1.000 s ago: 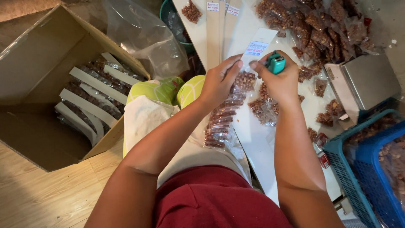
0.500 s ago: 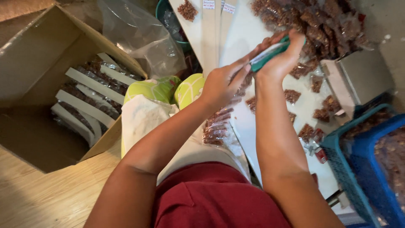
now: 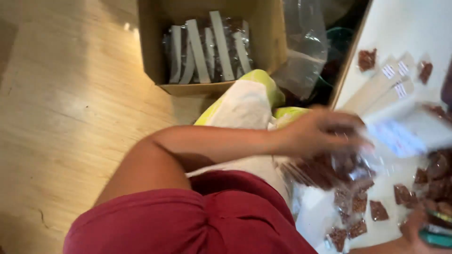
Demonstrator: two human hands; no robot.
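Both hands have come down and apart since half a second ago, when they met high over the heap with the teal tool between them; the view has swung left too, so the cardboard box (image 3: 212, 47) of packed strips now sits straight beyond the person's forearm. From that I judge one strip is finished and the hands are parting to deal with it. The left hand (image 3: 320, 134) reaches out over the near edge of the white surface (image 3: 405, 28), palm down, fingers curled around a clear strip of small brown-filled packets (image 3: 329, 171) that hangs just under the palm. The blur is heavy, but the fingers look closed on its top. Just past the fingertips lies a white labelled card (image 3: 398, 138), and farther out more white strips (image 3: 381, 84) lie side by side. Below that hand, loose brown packets (image 3: 360, 202) are scattered on the surface. The right hand (image 3: 421, 230) is low at the corner, mostly cut off, wrapped about the teal tool (image 3: 435, 237). The left arm is bent at the elbow across the red shorts (image 3: 188, 221), the forearm running level toward the surface, with the yellow-green and white bag (image 3: 245, 101) just behind the wrist.
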